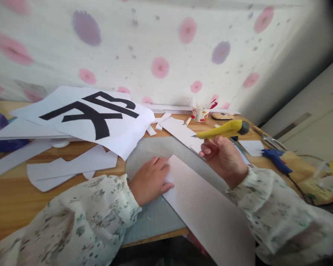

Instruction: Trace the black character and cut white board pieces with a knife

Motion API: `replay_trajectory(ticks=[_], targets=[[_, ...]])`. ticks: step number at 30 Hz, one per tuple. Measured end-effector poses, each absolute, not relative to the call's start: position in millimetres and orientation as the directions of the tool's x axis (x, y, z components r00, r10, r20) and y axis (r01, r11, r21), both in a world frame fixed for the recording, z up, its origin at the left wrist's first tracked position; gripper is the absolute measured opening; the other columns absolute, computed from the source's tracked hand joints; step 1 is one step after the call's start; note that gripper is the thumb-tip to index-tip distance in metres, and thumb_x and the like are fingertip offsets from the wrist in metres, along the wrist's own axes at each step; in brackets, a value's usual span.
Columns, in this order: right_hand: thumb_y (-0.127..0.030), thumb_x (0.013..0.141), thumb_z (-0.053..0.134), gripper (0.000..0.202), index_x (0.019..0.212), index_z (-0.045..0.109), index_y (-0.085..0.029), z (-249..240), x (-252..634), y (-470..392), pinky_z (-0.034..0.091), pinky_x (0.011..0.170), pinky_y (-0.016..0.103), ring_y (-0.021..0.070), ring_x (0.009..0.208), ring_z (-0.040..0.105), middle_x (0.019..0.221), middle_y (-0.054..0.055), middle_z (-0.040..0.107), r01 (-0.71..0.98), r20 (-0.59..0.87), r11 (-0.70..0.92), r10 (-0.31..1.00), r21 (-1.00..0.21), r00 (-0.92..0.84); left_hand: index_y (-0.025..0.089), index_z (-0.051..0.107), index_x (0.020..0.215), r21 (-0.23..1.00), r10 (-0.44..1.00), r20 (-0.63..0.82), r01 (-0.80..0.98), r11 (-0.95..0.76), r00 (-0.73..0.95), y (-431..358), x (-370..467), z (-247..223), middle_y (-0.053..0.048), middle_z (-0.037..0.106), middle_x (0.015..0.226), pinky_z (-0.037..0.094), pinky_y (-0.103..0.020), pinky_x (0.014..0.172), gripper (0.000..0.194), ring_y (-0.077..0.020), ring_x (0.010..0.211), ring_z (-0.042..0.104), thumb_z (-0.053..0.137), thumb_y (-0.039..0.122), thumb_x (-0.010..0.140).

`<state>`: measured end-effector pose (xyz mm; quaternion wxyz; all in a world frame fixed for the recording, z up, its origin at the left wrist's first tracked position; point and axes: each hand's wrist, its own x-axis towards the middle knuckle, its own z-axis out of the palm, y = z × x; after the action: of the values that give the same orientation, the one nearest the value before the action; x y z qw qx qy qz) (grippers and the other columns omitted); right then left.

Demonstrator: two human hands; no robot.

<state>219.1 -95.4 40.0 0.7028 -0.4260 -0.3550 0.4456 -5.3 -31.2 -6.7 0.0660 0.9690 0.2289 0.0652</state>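
Note:
My right hand [224,159] is raised above the table, its fingers closed around a yellow utility knife [222,129]. The knife's blade tip points left. My left hand [152,179] grips the far end of a long white board strip [205,203], thumb on its face and fingers at its far left corner. The strip slants toward me past the table's front edge. Under it lies a grey cutting mat [147,147]. Another white board piece [179,129] lies across the far part of the mat, behind the knife tip.
To the left, a large white sheet with black lettering [86,114] covers other sheets, near white offcuts [72,162]. Farther back stands a patterned paper cup [200,113]. On the right are a blue glue gun [276,159] with a cord and scissors [272,142]. A dotted curtain [144,48] hangs behind.

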Motion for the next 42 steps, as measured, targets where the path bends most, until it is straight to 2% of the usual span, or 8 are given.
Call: replay_trajectory(ticks=[3, 7, 10, 13, 19, 26, 31, 42], targets=[[-0.064, 0.058, 0.088, 0.063, 0.062, 0.041, -0.022, 26.3, 210.3, -83.3, 0.053, 0.047, 0.021, 0.0075, 0.048, 0.043, 0.056, -0.011, 0.033, -0.361, 0.128, 0.248, 0.937, -0.899, 0.324, 0.009, 0.065, 0.118, 0.140, 0.398, 0.107, 0.383, -0.913, 0.911, -32.8, -3.1, -10.5, -0.017, 0.064, 0.132, 0.050, -0.049, 0.102, 0.038, -0.0348, 0.120, 0.058, 0.075, 0.033, 0.090], [-0.073, 0.055, 0.084, 0.062, 0.077, 0.055, -0.024, 3.1, 208.3, -76.8, 0.052, 0.044, 0.022, 0.0082, 0.046, 0.041, 0.057, -0.011, 0.037, -0.337, 0.137, 0.242, 0.942, -0.910, 0.306, 0.009, 0.066, 0.119, 0.079, 0.351, 0.136, 0.343, -0.936, 0.927, -40.5, -0.3, -19.7, -0.018, 0.066, 0.133, 0.050, -0.047, 0.106, 0.032, -0.0340, 0.124, 0.060, 0.069, 0.027, 0.093], [-0.067, 0.061, 0.084, 0.055, 0.083, 0.056, -0.025, -14.5, 209.0, -73.2, 0.054, 0.048, 0.025, 0.0079, 0.042, 0.039, 0.053, -0.012, 0.042, -0.247, 0.135, 0.236, 0.921, -0.940, 0.365, 0.005, 0.063, 0.126, 0.035, 0.332, 0.154, 0.331, -0.943, 0.931, -45.8, 0.8, -26.3, -0.023, 0.063, 0.138, 0.049, -0.047, 0.109, 0.033, -0.0344, 0.130, 0.059, 0.058, 0.022, 0.098], [-0.054, 0.070, 0.084, 0.043, 0.076, 0.054, -0.023, -28.5, 209.4, -71.8, 0.051, 0.049, 0.024, 0.0066, 0.040, 0.040, 0.051, -0.011, 0.049, -0.017, 0.147, 0.173, 0.882, -0.985, 0.448, 0.002, 0.061, 0.127, 0.018, 0.314, 0.162, 0.315, -0.949, 0.936, -48.7, 0.6, -28.3, -0.026, 0.061, 0.139, 0.051, -0.048, 0.107, 0.034, -0.0364, 0.131, 0.059, 0.052, 0.020, 0.100], [-0.043, 0.086, 0.068, 0.031, 0.110, 0.065, -0.023, -38.3, 214.6, -74.6, 0.048, 0.047, 0.026, 0.0134, 0.048, 0.057, 0.064, -0.003, 0.067, 0.201, 0.207, 0.147, 0.925, -0.968, 0.318, 0.003, 0.059, 0.132, 0.038, 0.301, 0.174, 0.299, -0.954, 0.938, -50.2, -3.9, -22.4, -0.027, 0.058, 0.143, 0.054, -0.049, 0.105, 0.064, -0.0400, 0.132, 0.057, 0.073, 0.048, 0.089], [-0.032, 0.087, 0.069, 0.024, 0.111, 0.070, -0.026, -39.8, 220.7, -78.7, 0.059, 0.061, 0.030, 0.0170, 0.064, 0.068, 0.082, 0.002, 0.073, 0.520, 0.320, 0.155, 0.915, -0.840, 0.244, 0.001, 0.054, 0.137, 0.081, 0.231, 0.054, 0.226, -0.971, 0.971, -46.9, -8.6, -16.0, -0.037, 0.047, 0.148, 0.049, -0.056, 0.108, 0.107, -0.0497, 0.138, 0.047, 0.068, 0.083, 0.069], [-0.026, 0.084, 0.068, 0.021, 0.105, 0.070, -0.025, -30.2, 214.7, -82.5, 0.061, 0.071, 0.030, 0.0176, 0.071, 0.072, 0.083, 0.002, 0.076, 0.667, 0.432, 0.213, 0.884, -0.714, 0.180, 0.000, 0.050, 0.142, 0.105, 0.219, 0.022, 0.216, -0.971, 0.975, -47.0, -8.4, -15.6, -0.039, 0.043, 0.150, 0.046, -0.058, 0.110, 0.110, -0.0516, 0.140, 0.043, 0.065, 0.084, 0.071], [-0.023, 0.086, 0.065, 0.021, 0.107, 0.068, -0.025, -29.8, 214.2, -84.0, 0.061, 0.069, 0.026, 0.0163, 0.073, 0.074, 0.087, 0.001, 0.078, 0.719, 0.478, 0.260, 0.871, -0.644, 0.113, 0.000, 0.054, 0.139, 0.132, 0.236, 0.005, 0.233, -0.963, 0.972, -46.0, -5.1, -12.9, -0.037, 0.047, 0.148, 0.046, -0.057, 0.111, 0.109, -0.0505, 0.139, 0.046, 0.069, 0.081, 0.069]])
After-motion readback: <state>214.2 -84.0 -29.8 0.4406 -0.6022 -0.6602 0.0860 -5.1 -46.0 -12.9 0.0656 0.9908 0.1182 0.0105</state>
